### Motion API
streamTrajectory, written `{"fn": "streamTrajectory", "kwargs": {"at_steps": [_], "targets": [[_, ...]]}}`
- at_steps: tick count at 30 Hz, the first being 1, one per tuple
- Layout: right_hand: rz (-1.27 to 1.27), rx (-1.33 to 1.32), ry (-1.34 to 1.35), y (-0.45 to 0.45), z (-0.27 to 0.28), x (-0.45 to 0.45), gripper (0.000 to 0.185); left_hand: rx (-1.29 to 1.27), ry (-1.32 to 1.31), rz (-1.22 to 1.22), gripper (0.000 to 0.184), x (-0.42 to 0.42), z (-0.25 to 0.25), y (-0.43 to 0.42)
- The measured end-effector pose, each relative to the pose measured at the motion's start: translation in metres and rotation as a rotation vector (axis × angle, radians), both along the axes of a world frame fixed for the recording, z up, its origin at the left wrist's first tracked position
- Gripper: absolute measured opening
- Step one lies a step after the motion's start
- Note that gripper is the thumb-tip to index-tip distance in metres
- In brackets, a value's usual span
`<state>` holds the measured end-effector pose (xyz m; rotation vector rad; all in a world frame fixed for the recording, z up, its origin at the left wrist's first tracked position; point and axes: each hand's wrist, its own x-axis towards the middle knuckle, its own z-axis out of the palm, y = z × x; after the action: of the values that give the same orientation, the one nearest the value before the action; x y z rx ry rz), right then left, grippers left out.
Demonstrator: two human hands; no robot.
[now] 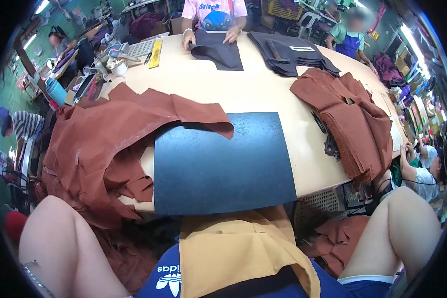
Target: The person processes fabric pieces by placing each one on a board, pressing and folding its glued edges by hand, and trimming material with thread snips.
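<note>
Both my arms are bent, with the left elbow (pixel 52 218) and the right elbow (pixel 407 213) pointing out toward the table. My left hand and my right hand lie outside the frame, so what they hold or touch is hidden. A black mat (pixel 223 169) lies on the table's near edge in front of me. Rust-brown fabric (pixel 104 129) is heaped to its left, one strip lapping over the mat's upper corner. To the right sits a stack of cut rust-brown pieces (pixel 347 124). A mustard-yellow apron (pixel 238 248) covers my blue shirt.
Across the table (pixel 263 94) a person's hands hold a dark fabric piece (pixel 223 52). Dark cut pieces (pixel 283 49) are stacked beside them. A yellow ruler (pixel 155 53) and a blue bottle (pixel 55 92) are at the left. More rust-brown fabric (pixel 342 238) lies below the table's edge.
</note>
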<state>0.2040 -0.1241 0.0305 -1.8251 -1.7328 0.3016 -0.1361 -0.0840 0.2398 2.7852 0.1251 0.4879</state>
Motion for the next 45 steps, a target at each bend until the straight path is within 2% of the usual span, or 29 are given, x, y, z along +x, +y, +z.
{"fn": "streamTrajectory", "kwargs": {"at_steps": [45], "targets": [[0.011,-0.02,-0.061,-0.002,-0.003,0.008,0.028,-0.018,-0.07,0.023,0.035,-0.017,-0.014,-0.016]]}}
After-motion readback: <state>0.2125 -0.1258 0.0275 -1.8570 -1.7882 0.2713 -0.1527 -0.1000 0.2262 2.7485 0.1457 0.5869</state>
